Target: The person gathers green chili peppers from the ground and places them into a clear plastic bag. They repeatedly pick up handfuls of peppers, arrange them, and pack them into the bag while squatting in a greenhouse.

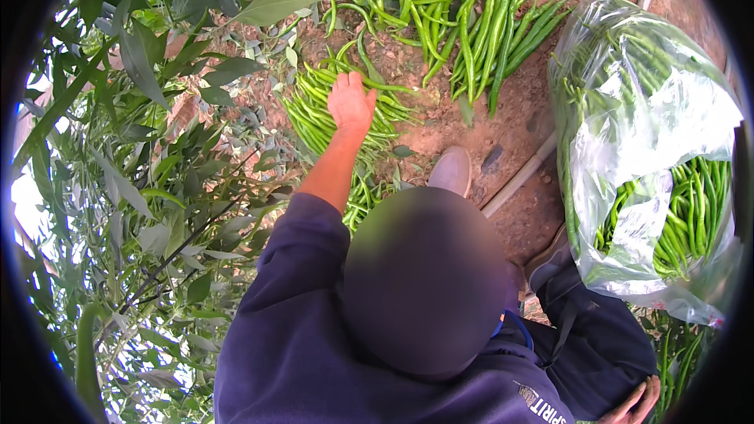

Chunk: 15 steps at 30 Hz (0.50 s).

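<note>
My left hand [352, 101] is palm down on a heap of long green chili peppers [312, 112], its fingers curled over some of them and its thumb on the right side. More green chili peppers [495, 29] lie spread on the soil beyond, with a bit of red among them. At the lower right edge, my right hand [636, 403] is partly cut off by the picture's rim, its fingers against the knee of dark trousers. A large clear plastic bag [636, 129] filled with green peppers is at the right. A blurred round shape covers the lower middle of the view.
Leafy pepper plants [177, 188] crowd the left side. A pale hose [521, 176] crosses the reddish soil beside a light-toed shoe [450, 171], and passes towards the bag. Another shoe [548, 256] is near the bag. Fallen leaves are scattered around the heaps.
</note>
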{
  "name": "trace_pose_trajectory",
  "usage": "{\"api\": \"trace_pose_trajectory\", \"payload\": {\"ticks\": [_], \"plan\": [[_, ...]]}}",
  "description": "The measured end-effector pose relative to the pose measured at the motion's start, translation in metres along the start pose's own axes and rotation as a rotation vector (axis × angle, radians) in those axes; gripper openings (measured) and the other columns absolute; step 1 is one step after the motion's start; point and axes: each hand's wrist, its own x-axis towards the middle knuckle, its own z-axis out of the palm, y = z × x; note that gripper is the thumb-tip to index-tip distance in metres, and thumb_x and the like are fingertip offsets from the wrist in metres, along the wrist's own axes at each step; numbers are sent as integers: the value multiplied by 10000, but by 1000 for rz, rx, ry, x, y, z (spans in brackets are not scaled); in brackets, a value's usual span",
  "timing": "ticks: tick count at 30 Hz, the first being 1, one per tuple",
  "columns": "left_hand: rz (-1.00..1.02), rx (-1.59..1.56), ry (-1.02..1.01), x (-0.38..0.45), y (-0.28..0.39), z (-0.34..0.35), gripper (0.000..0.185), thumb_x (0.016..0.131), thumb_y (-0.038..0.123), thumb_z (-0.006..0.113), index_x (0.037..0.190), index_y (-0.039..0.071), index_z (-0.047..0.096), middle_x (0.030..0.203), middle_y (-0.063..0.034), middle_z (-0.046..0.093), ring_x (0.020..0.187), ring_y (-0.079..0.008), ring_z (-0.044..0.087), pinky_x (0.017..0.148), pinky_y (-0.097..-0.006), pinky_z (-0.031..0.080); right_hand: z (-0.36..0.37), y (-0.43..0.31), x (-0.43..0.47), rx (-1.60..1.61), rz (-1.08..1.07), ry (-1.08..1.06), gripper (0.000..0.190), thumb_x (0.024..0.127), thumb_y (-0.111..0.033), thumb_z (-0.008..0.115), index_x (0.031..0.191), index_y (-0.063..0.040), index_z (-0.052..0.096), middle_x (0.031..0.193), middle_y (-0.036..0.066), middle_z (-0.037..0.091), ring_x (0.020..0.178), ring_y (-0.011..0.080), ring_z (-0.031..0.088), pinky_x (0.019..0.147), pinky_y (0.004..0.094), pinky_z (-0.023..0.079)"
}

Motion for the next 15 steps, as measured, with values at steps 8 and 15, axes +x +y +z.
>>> {"api": "trace_pose_trajectory", "payload": {"ticks": [8, 15], "plan": [[-43, 188, -322, 51, 11, 28, 454, 966, 507, 702, 1128, 86, 755, 1159, -144, 750, 1070, -372, 728, 904, -515, 567, 2, -1, -1, -23, 14, 6, 274, 1038, -207, 715, 975, 53, 774, 1001, 189, 774, 916, 356, 743, 859, 443, 595], [-206, -97, -335, 59, 18, 24, 299, 994, 371, 666, 1086, 113, 785, 1088, -163, 794, 1045, -396, 752, 888, -499, 595, 3, 1, -2, -8, 8, 29, 302, 1042, -240, 721, 969, 47, 781, 996, 181, 776, 909, 344, 743, 854, 441, 596]]}}
